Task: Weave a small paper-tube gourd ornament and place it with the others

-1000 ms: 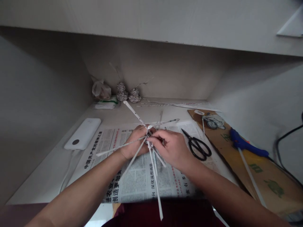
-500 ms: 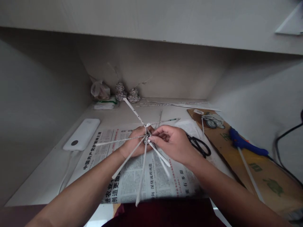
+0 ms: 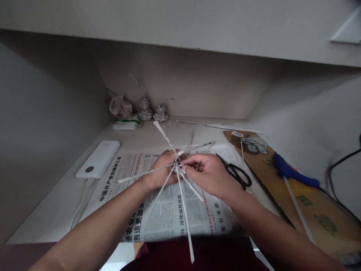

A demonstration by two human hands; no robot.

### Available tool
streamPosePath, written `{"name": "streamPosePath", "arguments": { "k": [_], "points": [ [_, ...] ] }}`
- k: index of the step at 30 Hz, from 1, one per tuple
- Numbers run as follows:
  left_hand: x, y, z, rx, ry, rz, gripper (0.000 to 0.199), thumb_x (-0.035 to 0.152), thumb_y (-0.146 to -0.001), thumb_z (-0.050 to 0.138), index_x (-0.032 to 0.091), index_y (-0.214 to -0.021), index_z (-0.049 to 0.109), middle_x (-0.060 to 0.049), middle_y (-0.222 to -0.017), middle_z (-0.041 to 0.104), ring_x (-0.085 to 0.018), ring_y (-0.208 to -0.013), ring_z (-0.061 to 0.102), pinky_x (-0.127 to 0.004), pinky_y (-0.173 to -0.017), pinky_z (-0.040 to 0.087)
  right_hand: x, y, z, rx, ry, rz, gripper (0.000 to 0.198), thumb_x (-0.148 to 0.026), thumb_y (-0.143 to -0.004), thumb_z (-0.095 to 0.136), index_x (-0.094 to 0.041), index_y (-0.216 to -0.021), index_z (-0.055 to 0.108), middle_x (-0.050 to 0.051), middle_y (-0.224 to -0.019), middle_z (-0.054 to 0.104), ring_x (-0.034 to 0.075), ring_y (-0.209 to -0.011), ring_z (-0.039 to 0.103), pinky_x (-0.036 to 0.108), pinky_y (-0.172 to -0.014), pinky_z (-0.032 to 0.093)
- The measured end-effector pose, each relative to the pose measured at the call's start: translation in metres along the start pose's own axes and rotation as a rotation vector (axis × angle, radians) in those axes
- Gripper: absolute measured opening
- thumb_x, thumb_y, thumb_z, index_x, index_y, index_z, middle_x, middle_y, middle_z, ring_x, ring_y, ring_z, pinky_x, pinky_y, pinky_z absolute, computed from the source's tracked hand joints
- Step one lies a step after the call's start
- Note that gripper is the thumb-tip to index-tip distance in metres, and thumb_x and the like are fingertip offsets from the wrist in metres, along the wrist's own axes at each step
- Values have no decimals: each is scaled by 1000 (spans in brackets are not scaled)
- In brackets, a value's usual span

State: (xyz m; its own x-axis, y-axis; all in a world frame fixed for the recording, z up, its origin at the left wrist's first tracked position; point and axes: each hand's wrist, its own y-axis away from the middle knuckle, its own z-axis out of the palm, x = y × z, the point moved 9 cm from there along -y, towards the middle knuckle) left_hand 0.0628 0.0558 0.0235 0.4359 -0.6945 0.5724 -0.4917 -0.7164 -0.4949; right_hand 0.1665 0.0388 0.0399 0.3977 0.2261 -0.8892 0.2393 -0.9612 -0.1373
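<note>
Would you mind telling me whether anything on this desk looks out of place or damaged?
Nothing stands out. Both hands, left hand and right hand, pinch the crossing of the paper sticks above the newspaper. The scissors and blue glue gun lie flat, nothing spilled.

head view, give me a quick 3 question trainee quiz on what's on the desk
1. True or false: the scissors lie on the left hand's side.
2. What do both hands pinch? A) paper tubes B) glue gun C) power bank
3. What covers the desk under the hands?

Key: 1 false, they lie beside the right hand. 2 A. 3 newspaper.
</note>
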Motion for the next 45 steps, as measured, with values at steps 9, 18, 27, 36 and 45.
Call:
{"name": "streamPosePath", "arguments": {
  "k": [9,18,27,36,45],
  "points": [
    [2,-2,-3,40,53,-29,16,25,-70,67,21,-80,54,-2,-74,61,-17,-68,57,-32,-65,46,-27,-1,-4,58,204,-226,12,-21,-81,62,-27,-83,72,0,-78,72,17,-70,64,33,-69,49],
    [-2,-1,-4,22,171,-40,19,22,-72,66,21,-86,53,-1,-78,60,-15,-69,56,-30,-63,47,-27,-4,-4,-144,189,-205,22,-20,-80,64,-29,-97,74,3,-91,72,19,-77,64,34,-67,49],
    [1,-1,-4,28,75,-20,16,23,-72,65,20,-82,53,-1,-74,58,-15,-66,56,-30,-61,46,-28,-6,-7,18,229,-229,11,-21,-82,62,-25,-88,70,-2,-79,71,13,-63,61,29,-61,45],
    [4,-2,-4,46,106,30,19,19,-69,66,18,-83,53,0,-72,58,-13,-64,55,-26,-59,45,-32,-1,1,12,444,-283,14,-16,-83,56,-22,-84,69,-1,-77,68,13,-69,59,28,-67,43],
    [8,-2,-5,48,56,49,17,18,-69,62,21,-80,49,1,-70,54,-14,-63,52,-28,-57,43,-43,3,11,7,727,-446,17,-17,-88,51,-19,-82,66,4,-84,65,18,-84,57,30,-74,43]
  ]
}}
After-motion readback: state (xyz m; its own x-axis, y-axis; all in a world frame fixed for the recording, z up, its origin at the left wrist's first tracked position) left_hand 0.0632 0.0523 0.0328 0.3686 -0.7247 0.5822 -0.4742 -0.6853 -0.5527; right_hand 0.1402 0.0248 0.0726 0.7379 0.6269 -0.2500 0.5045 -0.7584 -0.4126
